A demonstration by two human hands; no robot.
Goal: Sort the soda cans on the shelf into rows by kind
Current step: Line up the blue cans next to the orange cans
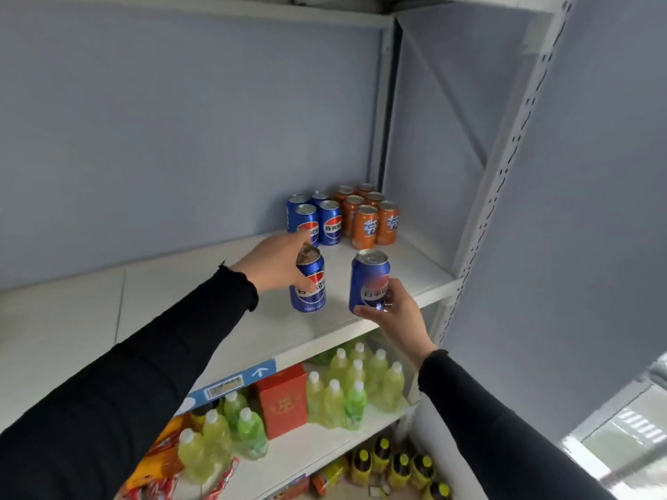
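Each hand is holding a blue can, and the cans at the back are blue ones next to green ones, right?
Almost. The left hand has a grip on one blue can and the right hand on another blue can. But the head view shows the cans at the back are blue cans next to orange cans, not green. The only green things are the bottles on the shelf below.

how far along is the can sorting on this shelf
Mostly done: orange cans stand grouped at the back right, blue Pepsi cans beside them. In hand: left hand and right hand each hold a Pepsi can. Left: setting those two into the blue rows.
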